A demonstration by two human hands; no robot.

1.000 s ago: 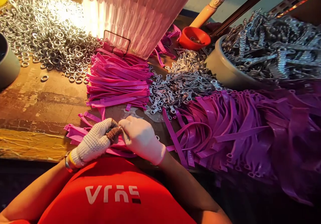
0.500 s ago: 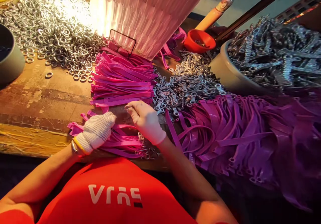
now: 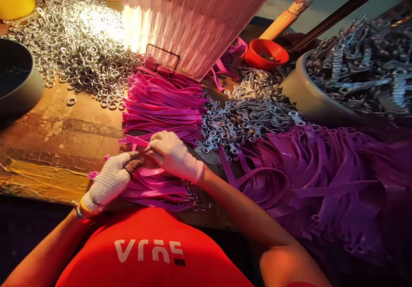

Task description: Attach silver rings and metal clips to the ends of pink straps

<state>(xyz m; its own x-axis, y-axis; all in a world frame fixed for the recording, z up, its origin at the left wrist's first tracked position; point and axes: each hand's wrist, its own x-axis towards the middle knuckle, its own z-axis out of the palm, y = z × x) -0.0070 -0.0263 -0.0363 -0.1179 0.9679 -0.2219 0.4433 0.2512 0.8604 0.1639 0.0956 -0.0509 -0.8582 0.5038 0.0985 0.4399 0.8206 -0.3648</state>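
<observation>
My left hand (image 3: 111,177), in a dotted white glove with darker brown fingertips, hovers over the near bundle of pink straps (image 3: 151,191). Its fingers stretch to the right, slightly apart, with nothing plainly between them. My right hand (image 3: 170,155), gloved too, is pinched on a small metal piece (image 3: 148,149), mostly hidden by the fingers. Just beyond both hands, a single pink strap (image 3: 135,140) lies at the near edge of the larger pink strap bundle (image 3: 164,102). Metal clasps show at the near bundle's right end.
Loose metal rings (image 3: 96,59) are heaped at the back left beside a grey bowl (image 3: 22,81). Small metal clasps (image 3: 244,111) lie right of the bundle, near a red cup (image 3: 266,55). A bin of metal parts (image 3: 302,81) and purple straps (image 3: 289,167) fill the right.
My right hand has moved left towards my left hand. The left hand has shifted down and left, and its fingers have loosened. The view has shifted slightly.
</observation>
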